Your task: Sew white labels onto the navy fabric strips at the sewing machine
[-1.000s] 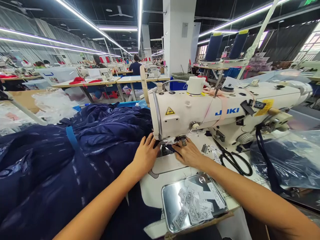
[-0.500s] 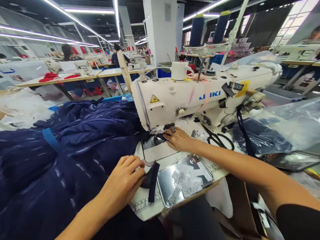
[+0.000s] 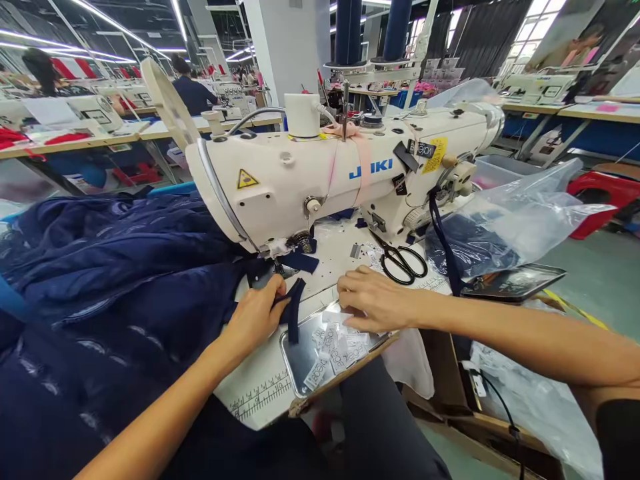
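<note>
My left hand [image 3: 257,310] is closed on a navy fabric strip [image 3: 295,310], just in front of the sewing machine's needle area. The strip's free end hangs over the table beside the metal tray [image 3: 303,391]. Navy garment fabric [image 3: 165,267] lies bunched to the left of this hand. My right hand [image 3: 373,298] is over the tray's far right corner, fingers bent and thumb apart from them, close to the white printed labels [image 3: 340,343]. No held item shows in it. Another navy strip [image 3: 301,261] lies under the sewing machine [image 3: 280,173] head.
Black scissors [image 3: 403,263] lie right of the needle area. A clear plastic bag [image 3: 520,213] with navy cloth sits at the right, beside a dark tray [image 3: 520,281]. Thread cones [image 3: 349,33] stand behind the machine. Other people work at the tables beyond.
My right hand has moved from beside the needle area back toward the labels. My left hand has come closer to the needle with the strip. The view has shifted to the right.
</note>
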{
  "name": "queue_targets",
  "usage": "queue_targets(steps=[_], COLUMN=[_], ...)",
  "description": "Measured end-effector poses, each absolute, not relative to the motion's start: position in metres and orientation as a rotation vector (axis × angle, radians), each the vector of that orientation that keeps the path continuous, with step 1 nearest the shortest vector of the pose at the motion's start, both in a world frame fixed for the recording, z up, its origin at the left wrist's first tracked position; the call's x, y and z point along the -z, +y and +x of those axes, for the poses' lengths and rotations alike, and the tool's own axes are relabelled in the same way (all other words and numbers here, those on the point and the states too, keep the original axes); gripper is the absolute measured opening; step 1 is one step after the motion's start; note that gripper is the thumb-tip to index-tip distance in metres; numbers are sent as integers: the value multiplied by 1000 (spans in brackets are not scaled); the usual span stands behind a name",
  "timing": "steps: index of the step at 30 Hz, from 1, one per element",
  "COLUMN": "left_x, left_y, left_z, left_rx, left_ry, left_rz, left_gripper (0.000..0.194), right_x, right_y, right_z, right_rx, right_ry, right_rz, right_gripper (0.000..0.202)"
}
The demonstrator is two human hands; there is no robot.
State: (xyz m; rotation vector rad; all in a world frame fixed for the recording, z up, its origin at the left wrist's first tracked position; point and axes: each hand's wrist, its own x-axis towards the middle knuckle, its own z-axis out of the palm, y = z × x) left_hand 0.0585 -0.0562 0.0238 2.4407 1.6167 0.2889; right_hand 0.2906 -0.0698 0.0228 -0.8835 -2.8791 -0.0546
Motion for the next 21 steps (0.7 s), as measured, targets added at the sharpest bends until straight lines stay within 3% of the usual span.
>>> queue_targets(steps=[4, 9, 15, 18, 21], left_x=[-29, -41, -47, -43, -36], left_y=[-76, -98, -97, -91, -85], left_z=[66, 74, 49, 43, 46], left_rx=[-159, -186, -463, -633, -736], left_ry=[1604, 1515, 1397, 1472, 1483], left_rz=[2741, 2906, 2267, 2053, 1900], left_gripper=[10, 17, 12, 19, 11], right_x=[-10, -3, -7, -11, -13], right_y=[-79, -78, -72, -68, -65], right_z=[284, 282, 293, 292, 286], right_rx=[220, 214, -326, -719, -988], right_ry=[-2873, -2824, -2424, -2247, -2081], right_rz=[-919, -909, -1131, -1113, -1051], right_gripper=[11, 16, 11, 10, 16])
